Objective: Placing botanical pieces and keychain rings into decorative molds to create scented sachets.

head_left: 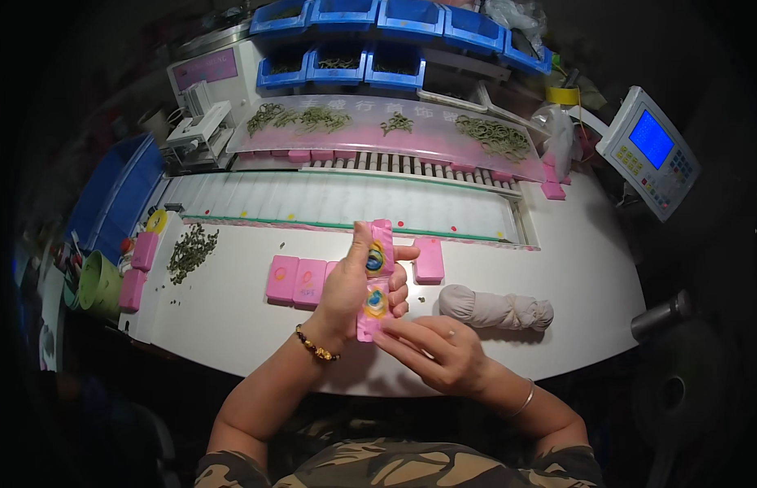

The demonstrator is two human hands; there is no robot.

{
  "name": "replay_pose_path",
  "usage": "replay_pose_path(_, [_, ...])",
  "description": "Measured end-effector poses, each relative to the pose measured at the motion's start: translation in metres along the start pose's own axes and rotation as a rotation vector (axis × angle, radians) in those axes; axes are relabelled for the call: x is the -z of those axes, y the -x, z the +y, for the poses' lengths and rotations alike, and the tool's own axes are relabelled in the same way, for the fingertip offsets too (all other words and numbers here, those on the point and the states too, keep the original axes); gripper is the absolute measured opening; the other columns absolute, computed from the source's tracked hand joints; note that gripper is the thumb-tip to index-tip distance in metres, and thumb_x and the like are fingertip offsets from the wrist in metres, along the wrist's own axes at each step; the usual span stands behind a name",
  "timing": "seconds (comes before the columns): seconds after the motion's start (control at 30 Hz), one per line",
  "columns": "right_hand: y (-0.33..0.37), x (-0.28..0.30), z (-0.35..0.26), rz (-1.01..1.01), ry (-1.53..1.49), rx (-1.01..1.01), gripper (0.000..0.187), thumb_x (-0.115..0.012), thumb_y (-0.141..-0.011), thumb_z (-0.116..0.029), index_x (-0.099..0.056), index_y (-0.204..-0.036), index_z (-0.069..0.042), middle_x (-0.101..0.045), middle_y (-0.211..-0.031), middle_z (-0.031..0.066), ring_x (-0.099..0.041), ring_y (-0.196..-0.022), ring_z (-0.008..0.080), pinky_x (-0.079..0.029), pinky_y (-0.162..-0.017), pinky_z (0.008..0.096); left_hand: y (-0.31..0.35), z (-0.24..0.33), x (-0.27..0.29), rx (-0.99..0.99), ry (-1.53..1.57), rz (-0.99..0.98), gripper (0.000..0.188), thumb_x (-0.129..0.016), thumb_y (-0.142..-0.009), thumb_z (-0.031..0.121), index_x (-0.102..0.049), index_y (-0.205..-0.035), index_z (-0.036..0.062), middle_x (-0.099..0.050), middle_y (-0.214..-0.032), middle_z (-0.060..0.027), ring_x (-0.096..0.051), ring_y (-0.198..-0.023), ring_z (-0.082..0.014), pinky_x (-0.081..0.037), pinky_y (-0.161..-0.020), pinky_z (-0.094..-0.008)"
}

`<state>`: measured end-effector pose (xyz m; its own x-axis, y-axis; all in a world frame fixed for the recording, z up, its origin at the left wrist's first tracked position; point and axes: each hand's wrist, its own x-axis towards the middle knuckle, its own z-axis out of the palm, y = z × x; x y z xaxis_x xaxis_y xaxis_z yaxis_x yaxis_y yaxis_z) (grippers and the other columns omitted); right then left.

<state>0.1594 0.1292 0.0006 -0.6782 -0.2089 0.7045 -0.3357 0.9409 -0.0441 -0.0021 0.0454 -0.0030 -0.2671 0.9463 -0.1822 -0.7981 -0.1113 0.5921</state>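
My left hand [346, 289] is closed around an opened pink mould [380, 281], holding it upright over the near part of the table. Its two halves lie one above the other, each with a round hollow stained blue and yellow. The fingertips of my right hand [447, 355] pinch the lower end of the mould; a small pale spot shows on one finger. Two pink blocks [282, 279] with faint orange ring marks lie left of my left hand. Another pink block [429, 260] lies just beyond my hands, to the right. Next to my right hand rests a tied, pale cloth roll [496, 309].
A pile of small dark green bits [191, 250] lies at the left, near more pink blocks [133, 290] and a green cup [99, 282]. Behind are a long white channel [338, 199], a clear shelf with green ring pieces [492, 137], blue bins [338, 65] and a control panel [651, 146].
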Motion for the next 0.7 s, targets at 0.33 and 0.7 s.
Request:
replay_pose_path(0.33, [0.048, 0.058, 0.046, -0.498, 0.104, -0.491, 0.053, -0.070, -0.078, -0.010, -0.060, -0.129, -0.020, -0.061, -0.121, 0.0122, -0.063, -0.099, 0.0251, -0.045, -0.089, 0.0428, 0.008, 0.005, 0.004, -0.011, -0.268, 0.078, 0.073, -0.023, -0.102, 0.055, -0.055, -0.118, -0.0088, -0.061, -0.069, -0.0101, -0.053, -0.046, -0.0159, -0.048, -0.043, -0.0304])
replay_pose_path(0.7, [-0.032, 0.071, 0.017, -0.008, 0.485, -0.198, 0.049, -0.063, -0.080, -0.012, -0.064, -0.129, -0.015, -0.063, -0.125, 0.0205, -0.062, -0.083, 0.0194, -0.044, -0.078, 0.0330, 0.001, -0.009, -0.003, -0.006, -0.297, 0.162, 0.061, -0.027, -0.102, 0.041, -0.054, -0.120, -0.0108, -0.068, -0.100, -0.0247, -0.065, -0.066, -0.0222, -0.055, -0.050, -0.0311])
